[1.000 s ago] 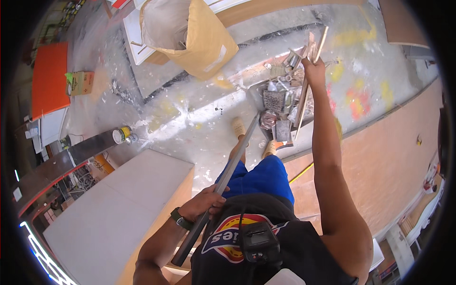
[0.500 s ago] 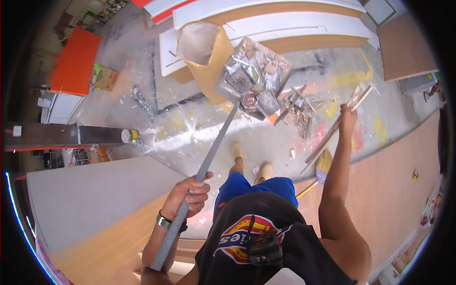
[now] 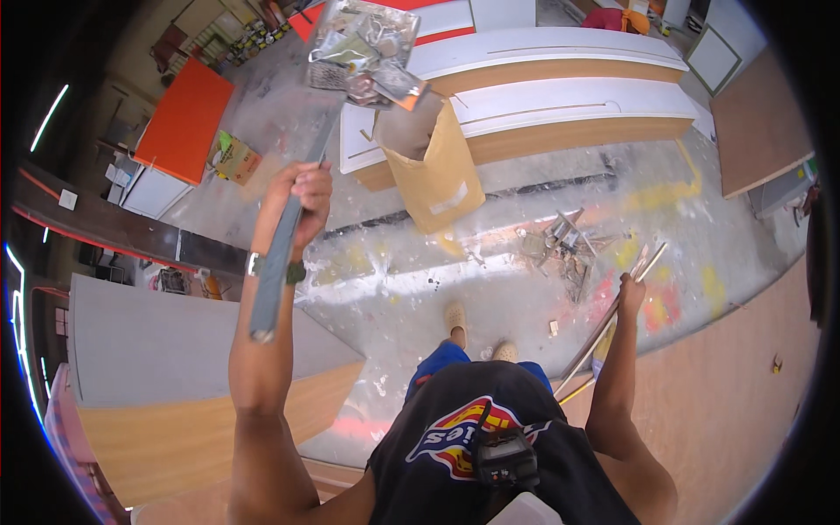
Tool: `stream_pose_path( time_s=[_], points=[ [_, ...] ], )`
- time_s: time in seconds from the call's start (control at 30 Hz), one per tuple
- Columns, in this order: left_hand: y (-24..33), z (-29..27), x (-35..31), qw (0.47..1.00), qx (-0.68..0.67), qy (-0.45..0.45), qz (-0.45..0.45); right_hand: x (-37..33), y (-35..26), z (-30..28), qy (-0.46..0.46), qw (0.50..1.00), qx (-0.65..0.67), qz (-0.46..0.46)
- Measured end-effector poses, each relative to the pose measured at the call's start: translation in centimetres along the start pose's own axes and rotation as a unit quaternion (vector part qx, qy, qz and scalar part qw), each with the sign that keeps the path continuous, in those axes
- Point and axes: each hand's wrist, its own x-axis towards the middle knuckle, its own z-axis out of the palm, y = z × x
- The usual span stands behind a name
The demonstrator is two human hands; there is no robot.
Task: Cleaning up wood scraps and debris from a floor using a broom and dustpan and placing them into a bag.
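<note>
My left hand [image 3: 302, 197] is closed around the grey handle of a long-handled dustpan [image 3: 327, 131]. The raised pan carries a heap of rubbish [image 3: 372, 57]: crumpled plastic, grey scraps and dust. Just right of and below the pan, an open brown paper sack [image 3: 442, 179] stands on the floor. Out to the right, my right hand [image 3: 630, 293] grips several long, thin wood strips [image 3: 652, 260], which slant down toward my legs. A broom [image 3: 602, 350] with pale bristles and a yellow handle is partly hidden behind the strips and my right forearm.
A pile of wood scraps [image 3: 564, 249] lies on the paint-stained floor ahead. Long white-topped panels [image 3: 560, 105] lie beyond the sack. A grey-topped cabinet [image 3: 192, 341] stands at left, a brown board [image 3: 717, 367] at right. Another person [image 3: 621, 19] is at the far back.
My left hand has raised the loaded dustpan and swung it forward and left, from in front of the sack to above its far left side. My right hand still holds the strips.
</note>
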Motion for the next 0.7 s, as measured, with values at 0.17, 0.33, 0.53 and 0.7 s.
stream_pose_path(
  time_s=[0.17,0.33,0.53,0.7],
  points=[
    [2.5,-0.6,6.2,0.993,0.090,0.067,0.031,-2.1,1.5,0.2,0.000,0.999,0.002,0.032],
    [1.3,-4.0,10.2,0.989,0.105,0.100,0.041,-3.9,3.1,-0.5,-0.006,0.998,0.011,0.060],
    [-1.3,-8.4,10.8,0.966,0.168,0.191,0.044,-4.6,3.1,-2.0,0.019,0.997,-0.036,0.068],
    [-3.4,-9.4,8.9,0.936,0.235,0.248,0.083,-4.1,3.7,-3.7,0.027,0.998,-0.014,0.060]
  ],
)
